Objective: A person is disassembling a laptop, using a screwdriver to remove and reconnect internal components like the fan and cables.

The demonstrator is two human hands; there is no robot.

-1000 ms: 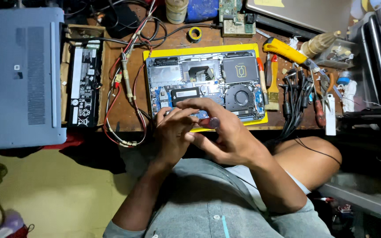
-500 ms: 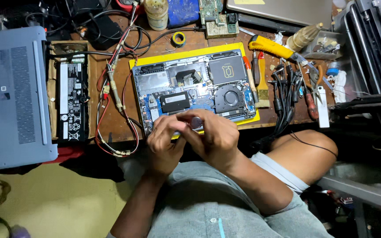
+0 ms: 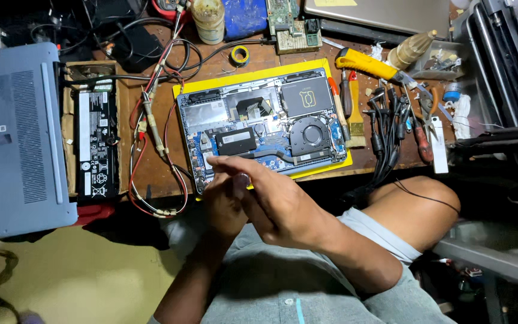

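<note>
Both hands are meeting at the near edge of the opened laptop (image 3: 263, 127); the right hand (image 3: 271, 195) is overlapping the left hand (image 3: 224, 204), and whether either grip is closed on anything cannot be told. The step appears to be internal servicing. The laptop is lying on a yellow mat (image 3: 331, 171) on the cluttered wooden table (image 3: 151, 174), a removed battery (image 3: 96, 144) lying left.

One opened laptop (image 3: 259, 123), one battery (image 3: 97, 144), two hands (overlapping).

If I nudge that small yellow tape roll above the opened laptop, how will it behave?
The tape roll lies flat on its side, so it should slide rather than roll. It looks small and probably light. The black cable beside it may snag it.
</note>
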